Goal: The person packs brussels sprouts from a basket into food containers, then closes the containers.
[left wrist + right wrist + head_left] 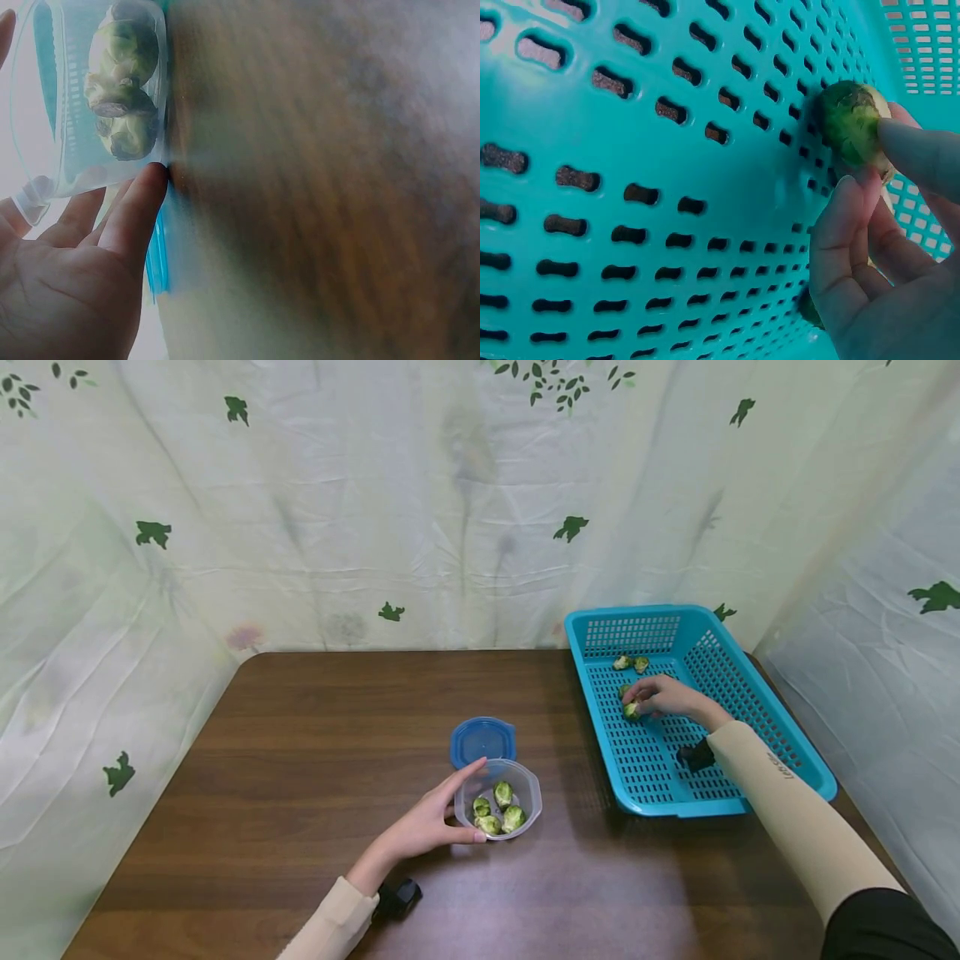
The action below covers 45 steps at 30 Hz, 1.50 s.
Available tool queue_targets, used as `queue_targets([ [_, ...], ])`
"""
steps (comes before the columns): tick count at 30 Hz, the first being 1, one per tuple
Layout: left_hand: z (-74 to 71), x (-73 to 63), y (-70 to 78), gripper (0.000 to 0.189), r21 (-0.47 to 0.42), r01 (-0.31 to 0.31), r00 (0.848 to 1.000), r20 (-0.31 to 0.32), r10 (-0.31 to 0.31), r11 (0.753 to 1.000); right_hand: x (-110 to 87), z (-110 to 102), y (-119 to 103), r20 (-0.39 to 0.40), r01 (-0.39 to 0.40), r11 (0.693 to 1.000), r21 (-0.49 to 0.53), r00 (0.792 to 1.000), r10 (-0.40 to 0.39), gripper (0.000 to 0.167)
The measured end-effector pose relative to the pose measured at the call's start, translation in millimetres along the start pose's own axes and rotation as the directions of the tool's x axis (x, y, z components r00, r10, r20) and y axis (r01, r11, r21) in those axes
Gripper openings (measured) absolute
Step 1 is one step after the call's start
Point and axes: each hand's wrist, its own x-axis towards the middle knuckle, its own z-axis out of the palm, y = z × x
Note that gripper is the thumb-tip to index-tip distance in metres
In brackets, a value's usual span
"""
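Observation:
My left hand point(423, 825) holds a small clear plastic container point(536, 800) from its left side, thumb at the near edge and fingers at the far edge. Several Brussels sprouts point(513, 818) lie inside it; the left wrist view shows sprouts point(124, 56) through its wall. Over in the blue basket point(660, 807), my right hand point(671, 697) pinches a Brussels sprout point(849, 124) between thumb and fingertips, close to the perforated floor. Another sprout point(808, 309) is partly hidden behind that hand in the right wrist view.
Just behind the container lies a blue lid point(483, 740) on the brown wooden table point(337, 727). Two more sprouts point(622, 662) sit toward the basket's far end. Leaf-patterned curtains point(420, 527) hang behind the table and at its sides.

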Motion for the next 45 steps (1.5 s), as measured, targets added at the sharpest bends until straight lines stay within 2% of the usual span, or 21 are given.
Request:
queue_targets([
  [5,0.3,0.3,-1.2,0.095,-0.001,-0.010,1.000,-0.005,0.010,1.000,-1.9,-1.6,-0.5,0.009,0.013,1.000,0.009,1.000,-0.013,0.026],
  [16,-0.2,-0.2,-0.1,0.095,-0.012,0.005,1.000,-0.003,-0.005,1.000,-4.0,-4.3,-3.0,0.004,0.020,0.986,0.163,1.000,-0.021,0.029],
  [32,-0.1,-0.3,0.2,0.095,-0.010,0.005,1.000,0.001,-0.005,1.000,-14.8,-6.1,-21.0,-0.035,0.075,0.981,0.179,0.997,-0.070,0.028],
  [40,-0.3,0.3,0.3,0.095,-0.012,-0.002,1.000,0.005,0.002,1.000,-20.2,-5.7,-28.9,-0.075,0.166,0.965,0.205,0.985,-0.153,0.024],
  [45,-0.3,0.2,-0.1,0.096,-0.013,0.007,1.000,0.011,-0.007,1.000,-21.0,-3.6,-32.9,-0.089,0.195,0.958,0.209,0.980,-0.180,0.023],
])
